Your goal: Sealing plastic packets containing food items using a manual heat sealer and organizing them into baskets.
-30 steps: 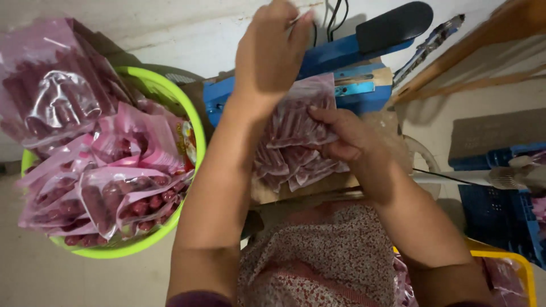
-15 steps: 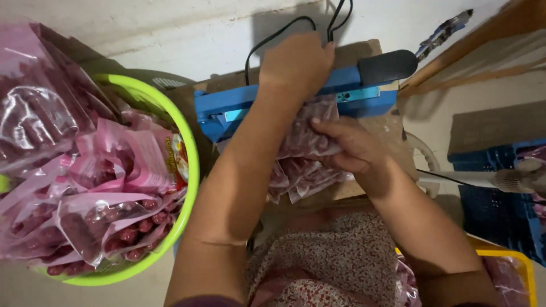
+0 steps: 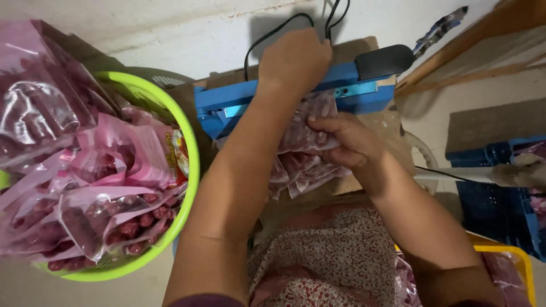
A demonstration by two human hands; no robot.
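A person's left hand (image 3: pixel 296 59) presses down, fingers curled, on the blue metal arm of a tabletop heat sealer (image 3: pixel 239 102), whose black handle knob (image 3: pixel 384 59) juts out toward the right end of the machine. The right hand (image 3: pixel 344 139) pinches a clear pink plastic pouch of dark red sausage sticks (image 3: pixel 310 122), thumb above and fingers beneath, and the pouch's upper edge lies at the sealer's jaw, just below the pressing hand. Under that pouch, more filled pouches of the same kind (image 3: pixel 301 173) lie fanned in a loose stack on the brown cardboard sheet (image 3: pixel 392 128) that carries the sealer, near its front edge. Black power cables (image 3: pixel 273 34) run up from behind the machine along the pale wall. To the left, just beside the cardboard's left edge, a lime-green round plastic basin (image 3: pixel 185 170) is piled high with pink pouches of red sausages (image 3: pixel 96 187), some spilling above its rim. At the right sit a blue plastic crate (image 3: pixel 495 193) and, nearer the person, the corner of a yellow plastic crate (image 3: pixel 520 267). The person's floral-print fabric lap (image 3: pixel 335 256) fills the lower centre of the view.
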